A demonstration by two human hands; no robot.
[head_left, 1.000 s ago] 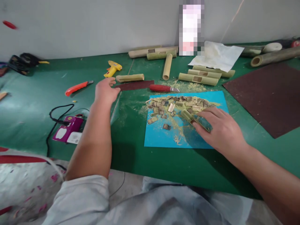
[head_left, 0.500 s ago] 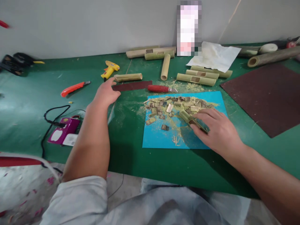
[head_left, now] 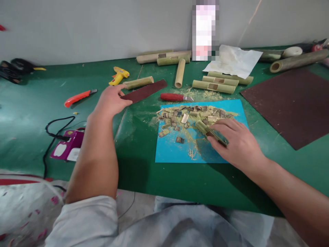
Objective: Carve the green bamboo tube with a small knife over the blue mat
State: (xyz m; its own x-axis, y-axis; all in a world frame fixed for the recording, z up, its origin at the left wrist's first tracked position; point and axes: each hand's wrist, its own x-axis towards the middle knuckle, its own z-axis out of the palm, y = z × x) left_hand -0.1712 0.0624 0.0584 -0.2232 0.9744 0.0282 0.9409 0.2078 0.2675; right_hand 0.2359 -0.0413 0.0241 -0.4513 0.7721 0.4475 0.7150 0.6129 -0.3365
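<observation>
Your left hand (head_left: 109,99) pinches the strip (head_left: 146,92) at its left end, thumb toward you and fingers on the far side; your right hand (head_left: 240,142) grips the tube (head_left: 203,127) between thumb and fingers, the tube's cut window beside the thumb. The strip lies beyond the far left corner of the sheet (head_left: 169,152), toward the far edge of the desk (head_left: 138,137). Its long axis runs from your left hand rightward and away from you, at a slant to the sheet's far edge. The tube is mainly over the right half of the sheet, its long axis running from far left to near right; the two axes therefore slant opposite ways. From the tube, the strip lies to the left and farther off, with your left hand the nearer to it. The knife (head_left: 172,97) lies between the strip's right end and the sheet's far edge. Whether the strip's right end is lifted, or the tube touches the sheet, you cannot tell from this view.
</observation>
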